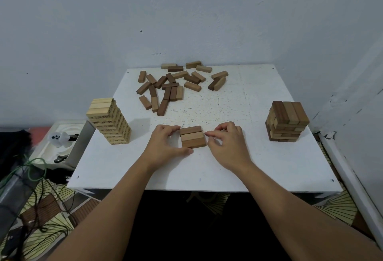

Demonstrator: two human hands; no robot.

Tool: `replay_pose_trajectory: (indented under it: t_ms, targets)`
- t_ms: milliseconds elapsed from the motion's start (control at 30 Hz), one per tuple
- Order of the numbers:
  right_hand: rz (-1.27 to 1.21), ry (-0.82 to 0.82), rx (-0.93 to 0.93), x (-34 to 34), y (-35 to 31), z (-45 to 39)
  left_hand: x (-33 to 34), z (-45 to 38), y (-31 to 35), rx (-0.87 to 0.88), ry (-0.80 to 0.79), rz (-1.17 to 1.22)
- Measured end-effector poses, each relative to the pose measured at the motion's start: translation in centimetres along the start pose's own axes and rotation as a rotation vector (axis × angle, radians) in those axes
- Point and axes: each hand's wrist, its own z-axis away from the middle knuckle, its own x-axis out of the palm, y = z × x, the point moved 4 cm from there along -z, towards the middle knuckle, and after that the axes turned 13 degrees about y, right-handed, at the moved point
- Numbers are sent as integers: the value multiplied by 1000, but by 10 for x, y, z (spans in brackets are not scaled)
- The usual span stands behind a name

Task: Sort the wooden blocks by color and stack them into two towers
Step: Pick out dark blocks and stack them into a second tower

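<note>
Three brown blocks (193, 136) lie side by side in a flat row on the white table (238, 165), near its front middle. My left hand (165, 143) grips the row's left end, fingers at the far corner and thumb along the near side. The curled fingertips of my right hand (228, 144) touch the row's right end. A tall tower of light blocks (109, 121) stands at the left edge. At the right stands a shorter tower (287, 122) with dark blocks on top and light ones mixed below. Several loose brown and light blocks (176, 85) lie scattered at the back.
The table sits in a wall corner, with walls close behind and to the right. Left of the table are a white foam tray (62, 142) with small items, green and black cables (37, 178) and a patterned floor. Bare tabletop lies between the towers.
</note>
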Motion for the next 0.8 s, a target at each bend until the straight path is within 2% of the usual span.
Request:
replay_pose_trajectory:
  t_ms: [800]
  targets:
    - [-17, 15, -15, 0, -2, 0, 1, -1, -1, 0, 8, 24]
